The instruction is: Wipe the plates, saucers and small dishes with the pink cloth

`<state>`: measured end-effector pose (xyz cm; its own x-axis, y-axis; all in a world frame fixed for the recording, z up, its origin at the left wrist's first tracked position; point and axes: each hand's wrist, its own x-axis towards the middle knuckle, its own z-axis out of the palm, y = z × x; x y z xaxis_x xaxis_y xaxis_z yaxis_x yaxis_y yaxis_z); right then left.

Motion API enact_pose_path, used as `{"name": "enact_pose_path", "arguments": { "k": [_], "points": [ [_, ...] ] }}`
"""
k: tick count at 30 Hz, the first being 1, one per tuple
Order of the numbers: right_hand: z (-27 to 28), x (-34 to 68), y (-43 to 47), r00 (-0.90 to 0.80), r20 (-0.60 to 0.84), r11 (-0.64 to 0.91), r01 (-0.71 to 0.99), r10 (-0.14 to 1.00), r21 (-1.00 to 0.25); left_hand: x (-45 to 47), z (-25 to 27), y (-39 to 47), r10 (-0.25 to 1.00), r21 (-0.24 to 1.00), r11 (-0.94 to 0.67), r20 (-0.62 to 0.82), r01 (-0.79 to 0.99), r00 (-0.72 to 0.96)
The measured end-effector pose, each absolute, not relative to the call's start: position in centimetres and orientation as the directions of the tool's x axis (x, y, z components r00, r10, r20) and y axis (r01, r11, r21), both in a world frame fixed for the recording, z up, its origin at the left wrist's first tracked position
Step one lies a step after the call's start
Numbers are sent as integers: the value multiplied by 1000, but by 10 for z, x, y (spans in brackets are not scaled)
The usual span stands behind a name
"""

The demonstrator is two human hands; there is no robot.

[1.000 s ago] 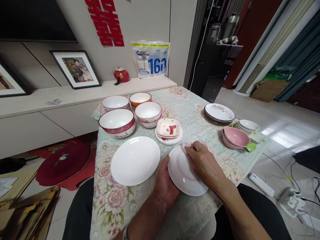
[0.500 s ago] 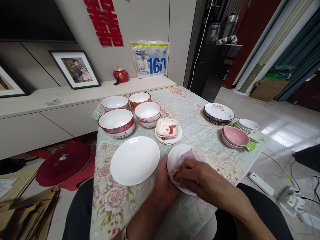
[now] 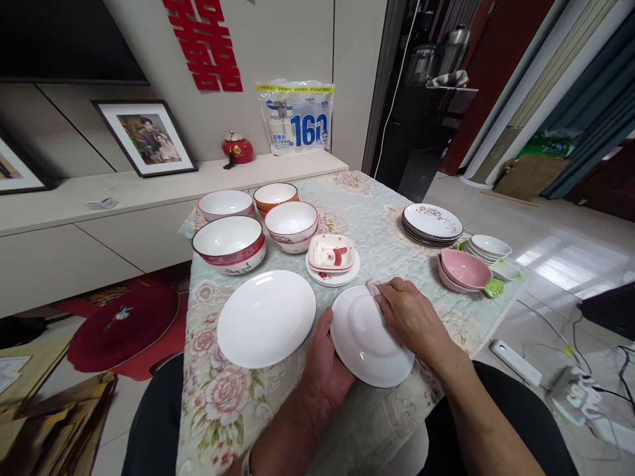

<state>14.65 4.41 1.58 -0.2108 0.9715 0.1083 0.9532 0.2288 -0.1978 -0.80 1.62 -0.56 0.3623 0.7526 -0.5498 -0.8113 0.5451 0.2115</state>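
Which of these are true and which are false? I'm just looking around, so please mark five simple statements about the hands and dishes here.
1. The left hand holds a white plate by its edge. True.
2. The right hand has nothing in it. False: the right hand holds a pale cloth against the plate's rim.
3. A larger plate lies on the table to the left of the one being held. True.
4. The pink bowls sit at the left edge of the table. False: the pink bowls are on the right side.
5. The rounded-corner dishes rest on small round plates. True.
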Motion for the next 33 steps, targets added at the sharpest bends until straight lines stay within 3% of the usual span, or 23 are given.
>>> {"name": "enact_pose_path", "arguments": {
  "k": [6,9,14,19,24,27,33],
  "points": [
    [20,170,35,-120,-96,118,993,988,-29,-6,-6,18,757,246,518,-577,-819,306],
    [20,168,34,-96,-135,96,995,986,-5,-6,-4,17,756,252,507,-590,-824,285],
    [17,153,42,-115,30,118,984,993,-132,-8,-4,14,771,260,500,-568,-826,288],
    [11,140,44,-335,227,391,877,914,-280,-10,-2,16,758,253,510,-584,-822,290],
    [9,133,41,-497,269,565,725,825,-394,-11,0,18,748,198,505,-587,-840,312],
    [11,141,42,-450,223,502,772,865,-389,-11,1,18,745,201,509,-589,-837,312],
    [17,166,44,-223,39,225,931,974,-288,-10,1,16,756,211,489,-586,-846,291]
  ]
}}
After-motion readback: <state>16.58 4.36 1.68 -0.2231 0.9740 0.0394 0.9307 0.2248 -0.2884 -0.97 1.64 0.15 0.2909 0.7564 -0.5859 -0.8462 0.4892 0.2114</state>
